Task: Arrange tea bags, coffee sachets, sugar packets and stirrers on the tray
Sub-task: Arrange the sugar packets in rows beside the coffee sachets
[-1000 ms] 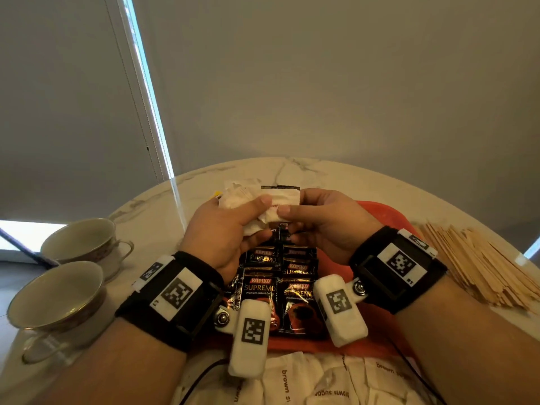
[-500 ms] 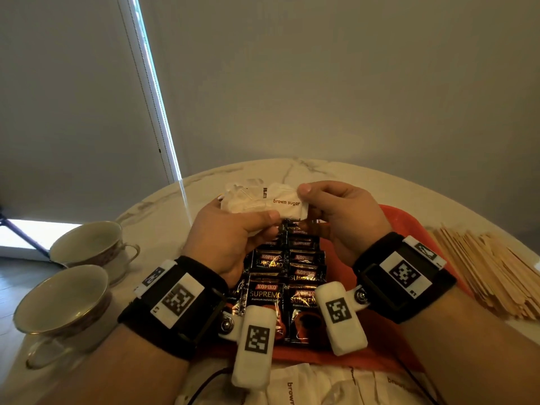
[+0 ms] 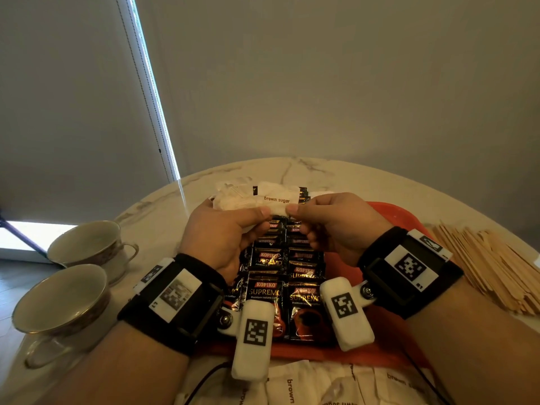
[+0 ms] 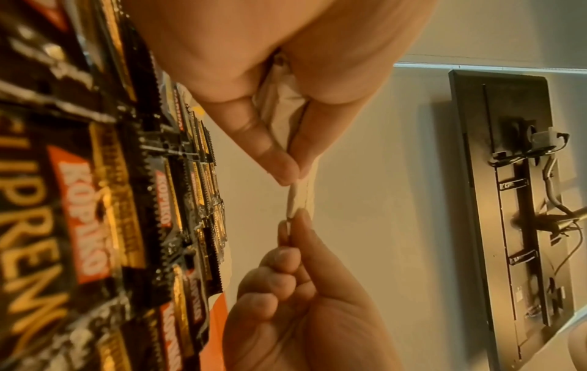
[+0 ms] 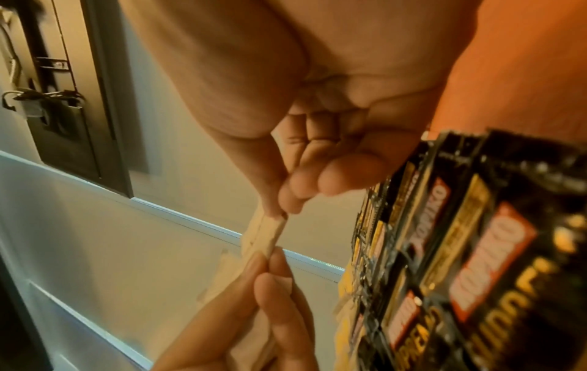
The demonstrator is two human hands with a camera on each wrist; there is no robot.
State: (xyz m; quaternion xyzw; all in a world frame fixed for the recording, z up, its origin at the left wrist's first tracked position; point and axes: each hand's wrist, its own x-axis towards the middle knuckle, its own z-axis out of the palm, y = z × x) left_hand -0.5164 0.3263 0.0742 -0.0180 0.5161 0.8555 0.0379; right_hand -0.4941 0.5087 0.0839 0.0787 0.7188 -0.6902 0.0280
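Note:
Both hands hold a small stack of white brown sugar packets (image 3: 277, 197) in the air over the orange tray (image 3: 394, 213). My left hand (image 3: 260, 217) grips the stack from the left, and my right hand (image 3: 295, 213) pinches its lower right edge, thumbs nearly touching. In the left wrist view the left hand (image 4: 286, 173) and the right hand (image 4: 292, 226) pinch the packets (image 4: 300, 198) edge-on. The right wrist view shows the same pinch on the packets (image 5: 270, 233). Black coffee sachets (image 3: 280, 276) lie in two overlapping rows on the tray. Wooden stirrers (image 3: 482, 258) are piled to the right of the tray.
Two empty teacups (image 3: 87, 244) (image 3: 61, 296) stand at the left on the round marble table (image 3: 306, 171). More sugar packets (image 3: 292, 387) lie loose at the near edge in front of the tray. A grey wall and a window blind are behind the table.
The packets have turned so the "brown sugar" print faces me. My right thumb slid from the stack's right end to its lower edge, close to the left thumb.

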